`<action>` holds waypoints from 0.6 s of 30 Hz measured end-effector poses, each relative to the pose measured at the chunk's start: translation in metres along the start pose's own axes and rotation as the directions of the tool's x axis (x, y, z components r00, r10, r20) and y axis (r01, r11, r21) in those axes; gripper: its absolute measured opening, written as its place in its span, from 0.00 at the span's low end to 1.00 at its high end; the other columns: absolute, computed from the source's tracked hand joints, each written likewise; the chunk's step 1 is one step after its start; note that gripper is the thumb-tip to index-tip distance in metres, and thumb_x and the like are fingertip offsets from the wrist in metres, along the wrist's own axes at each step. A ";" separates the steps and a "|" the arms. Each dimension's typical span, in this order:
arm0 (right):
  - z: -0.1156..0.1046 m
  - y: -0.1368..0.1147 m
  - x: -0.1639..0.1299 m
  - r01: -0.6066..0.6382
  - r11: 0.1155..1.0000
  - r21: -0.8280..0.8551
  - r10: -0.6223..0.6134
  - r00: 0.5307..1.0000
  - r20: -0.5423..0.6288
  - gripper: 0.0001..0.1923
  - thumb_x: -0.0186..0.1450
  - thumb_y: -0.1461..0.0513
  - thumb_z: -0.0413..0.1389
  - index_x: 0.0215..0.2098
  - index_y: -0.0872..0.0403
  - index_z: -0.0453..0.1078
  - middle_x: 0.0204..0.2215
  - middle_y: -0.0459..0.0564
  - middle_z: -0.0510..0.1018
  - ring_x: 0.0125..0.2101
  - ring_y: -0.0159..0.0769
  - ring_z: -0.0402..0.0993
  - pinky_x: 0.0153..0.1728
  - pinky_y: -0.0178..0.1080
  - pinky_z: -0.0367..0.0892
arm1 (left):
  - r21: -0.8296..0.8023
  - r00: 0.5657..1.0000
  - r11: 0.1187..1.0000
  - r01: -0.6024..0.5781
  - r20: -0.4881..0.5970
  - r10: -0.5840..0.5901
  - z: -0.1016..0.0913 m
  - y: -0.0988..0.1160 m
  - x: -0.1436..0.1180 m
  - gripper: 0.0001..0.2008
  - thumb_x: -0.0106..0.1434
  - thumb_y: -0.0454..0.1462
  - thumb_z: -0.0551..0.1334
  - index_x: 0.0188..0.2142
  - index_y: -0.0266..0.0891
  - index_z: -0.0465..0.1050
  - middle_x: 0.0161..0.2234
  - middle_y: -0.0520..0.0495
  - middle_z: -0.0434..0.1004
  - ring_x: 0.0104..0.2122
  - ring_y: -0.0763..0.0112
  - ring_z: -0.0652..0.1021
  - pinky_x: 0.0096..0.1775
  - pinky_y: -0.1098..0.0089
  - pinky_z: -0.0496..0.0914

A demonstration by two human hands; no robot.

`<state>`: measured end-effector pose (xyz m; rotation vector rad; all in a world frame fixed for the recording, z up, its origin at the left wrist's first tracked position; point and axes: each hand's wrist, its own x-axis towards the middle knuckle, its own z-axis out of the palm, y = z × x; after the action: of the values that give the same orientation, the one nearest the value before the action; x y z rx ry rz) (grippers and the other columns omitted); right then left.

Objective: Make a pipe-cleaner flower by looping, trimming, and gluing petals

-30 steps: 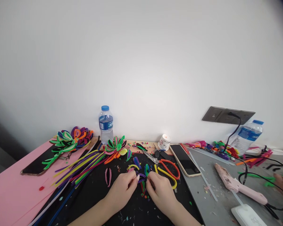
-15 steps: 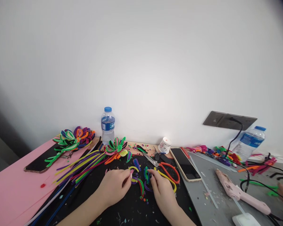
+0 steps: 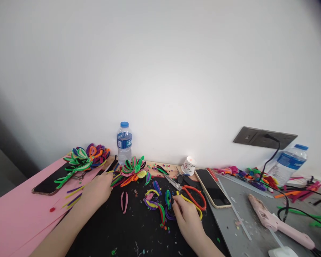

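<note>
My left hand (image 3: 97,189) lies with fingers spread over a bundle of straight coloured pipe cleaners (image 3: 75,198) at the left of the black mat (image 3: 139,235). My right hand (image 3: 186,216) pinches a small cluster of looped pipe cleaners (image 3: 159,205) in green, purple, yellow and red that rests on the mat. A single pink loop (image 3: 123,201) lies between the hands. Just behind the bundle sits a finished pipe-cleaner flower (image 3: 133,167).
Orange-and-yellow-handled scissors (image 3: 192,198), a phone (image 3: 212,187), a paper cup (image 3: 188,165) and a water bottle (image 3: 124,142) stand behind the mat. A pink glue gun (image 3: 273,219) with cable lies right. More flowers (image 3: 85,157) and a dark phone (image 3: 49,184) rest on pink sheet.
My left hand let go of the looped cluster and moved left onto the bundle of straight pipe cleaners. My right hand stayed on the cluster.
</note>
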<state>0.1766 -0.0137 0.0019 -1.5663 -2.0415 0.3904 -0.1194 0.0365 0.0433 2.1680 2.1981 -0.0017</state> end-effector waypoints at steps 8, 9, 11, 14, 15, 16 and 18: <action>-0.001 -0.001 0.001 0.020 1.000 -0.004 -0.020 1.000 0.003 0.11 0.65 0.61 0.41 0.27 0.54 0.59 0.19 0.44 0.67 0.21 0.32 0.65 0.23 0.31 0.52 | -0.034 0.999 0.999 0.043 0.007 -0.043 0.009 -0.002 0.002 0.07 0.56 0.31 0.48 0.34 0.39 0.60 0.39 0.41 0.71 0.38 0.56 0.73 0.30 0.67 0.62; -0.002 -0.001 0.001 0.020 1.000 -0.006 -0.020 1.000 0.006 0.11 0.65 0.61 0.41 0.26 0.54 0.59 0.19 0.44 0.66 0.21 0.32 0.64 0.23 0.31 0.52 | -0.040 0.999 0.998 0.046 0.008 -0.046 0.010 -0.003 0.003 0.07 0.56 0.31 0.49 0.35 0.39 0.59 0.40 0.41 0.71 0.38 0.56 0.73 0.30 0.67 0.62; -0.002 -0.001 0.000 0.024 1.000 -0.011 -0.024 1.000 0.011 0.12 0.65 0.61 0.41 0.25 0.53 0.57 0.18 0.43 0.65 0.20 0.31 0.63 0.22 0.31 0.51 | -0.044 0.999 0.998 0.050 0.008 -0.050 0.012 -0.006 0.005 0.08 0.55 0.32 0.51 0.37 0.39 0.58 0.40 0.40 0.71 0.40 0.55 0.73 0.31 0.67 0.63; -0.001 0.000 0.000 0.030 0.999 -0.023 -0.030 0.999 0.018 0.13 0.65 0.61 0.41 0.23 0.53 0.55 0.18 0.42 0.63 0.20 0.30 0.62 0.22 0.31 0.50 | -0.038 0.999 0.998 0.043 0.017 -0.043 0.017 -0.010 0.009 0.07 0.56 0.33 0.51 0.36 0.39 0.60 0.40 0.41 0.70 0.41 0.55 0.72 0.33 0.66 0.63; -0.001 0.000 0.000 0.032 0.999 -0.028 -0.031 0.999 0.019 0.13 0.65 0.61 0.41 0.22 0.53 0.54 0.17 0.42 0.63 0.20 0.30 0.61 0.22 0.31 0.50 | -0.036 0.999 0.999 0.038 0.022 -0.038 0.018 -0.010 0.010 0.06 0.56 0.33 0.51 0.35 0.39 0.61 0.40 0.41 0.70 0.41 0.56 0.72 0.34 0.66 0.63; -0.001 0.000 0.000 0.033 0.999 -0.033 -0.033 0.999 0.020 0.13 0.65 0.61 0.41 0.22 0.53 0.53 0.17 0.42 0.62 0.19 0.30 0.61 0.22 0.31 0.49 | -0.036 0.999 0.999 0.036 0.029 -0.035 0.019 -0.011 0.011 0.06 0.57 0.34 0.50 0.34 0.39 0.63 0.39 0.41 0.70 0.40 0.57 0.72 0.35 0.66 0.62; -0.001 0.001 0.001 0.038 0.998 -0.041 -0.038 0.999 0.021 0.14 0.65 0.62 0.41 0.21 0.53 0.53 0.17 0.42 0.62 0.19 0.29 0.61 0.21 0.31 0.49 | -0.042 0.998 0.998 0.038 0.043 -0.036 0.019 -0.011 0.012 0.08 0.59 0.35 0.48 0.33 0.39 0.64 0.38 0.42 0.71 0.39 0.58 0.73 0.34 0.67 0.62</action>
<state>0.1775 -0.0131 0.0024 -1.5513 -2.1038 0.3529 -0.1300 0.0476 0.0237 2.0849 2.1945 -0.0014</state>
